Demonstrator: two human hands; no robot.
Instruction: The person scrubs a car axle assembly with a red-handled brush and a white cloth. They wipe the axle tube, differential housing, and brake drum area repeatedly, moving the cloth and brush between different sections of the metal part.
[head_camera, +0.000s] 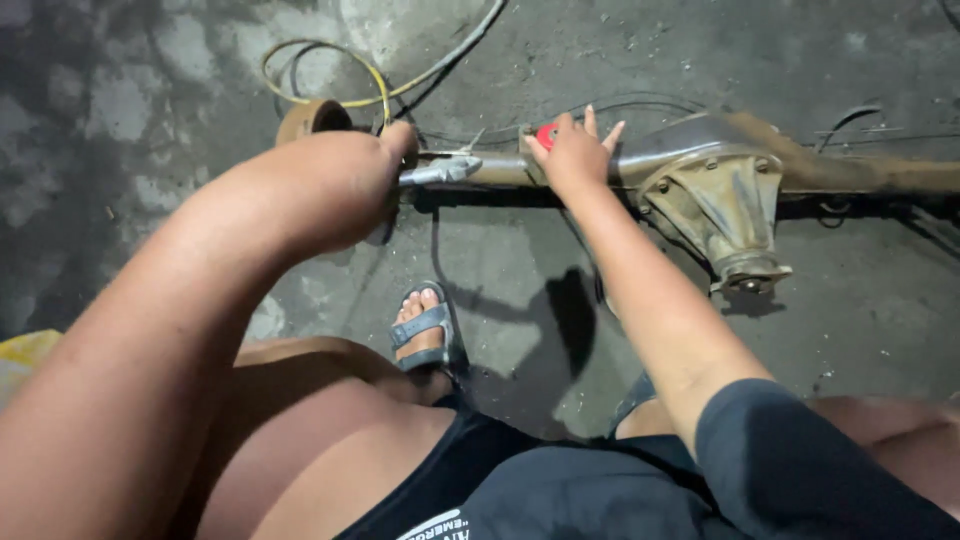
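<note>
A rusty rear axle housing (850, 170) lies across the concrete floor, its differential nose (725, 215) pointing toward me. My left hand (385, 160) is closed around the handle of a metal tool (440, 172) that rests along the axle tube. My right hand (572, 155) presses on the tube just right of the tool, its fingers partly spread, and covers most of a small red object (547, 132). Whether that hand grips the red object is unclear. The axle's left end carries a round brown flange (312, 118).
A yellow cable (330, 48) and grey cables loop on the floor behind the axle. My sandalled foot (425, 328) stands just below the tube. Thin dark wires (850, 120) lie near the axle's right part. A yellow thing (25, 348) sits at the left edge.
</note>
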